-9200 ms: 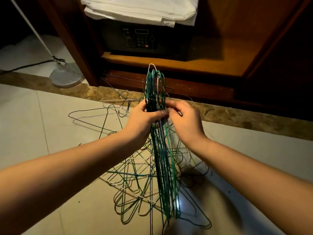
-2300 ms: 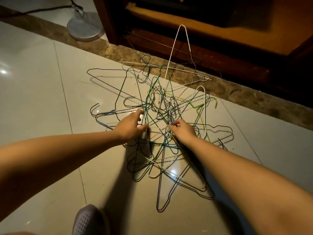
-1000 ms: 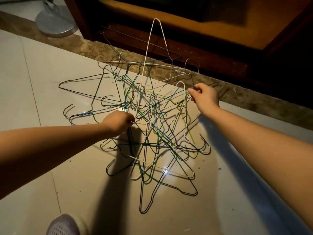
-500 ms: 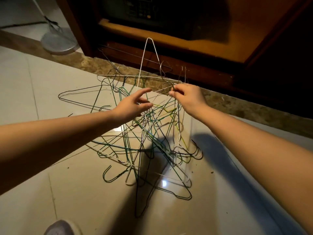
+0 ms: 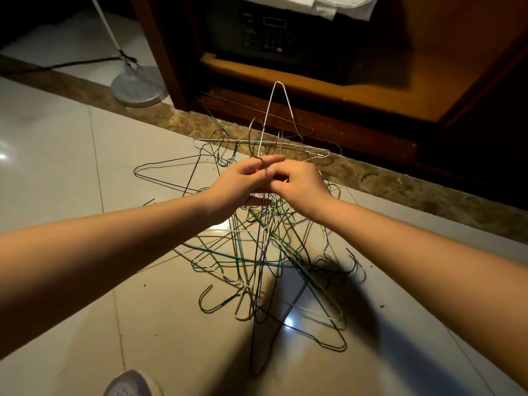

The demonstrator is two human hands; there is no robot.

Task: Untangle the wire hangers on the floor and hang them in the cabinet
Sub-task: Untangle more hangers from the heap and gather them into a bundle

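Pale glossy tiled floor [image 5: 71, 144] fills most of the view. A brown speckled stone strip [image 5: 428, 195] lies along its far edge.

Dark brown wooden cabinet [image 5: 371, 132] stands open beyond the strip. Its low shelf carries a black keypad safe [image 5: 265, 32] with a folded white cloth [image 5: 343, 4] on top.

Tangle of thin green, black and white wire hangers [image 5: 257, 252] rests on the floor in front of the cabinet, partly lifted at its middle. One white wire hanger [image 5: 288, 101] stands up out of the heap, its tip against the cabinet base.

Round grey metal lamp base [image 5: 140, 87] sits on the floor left of the cabinet.

Left hand [image 5: 240, 184] is at the top of the tangle, fingers half extended, with a dark hook lying over the forefinger. A firm hold cannot be told. Right hand [image 5: 300, 187] touches the left, fingers curled in and pinching wire of the tangle.

Grey perforated shoe [image 5: 128, 387] shows at the bottom edge.
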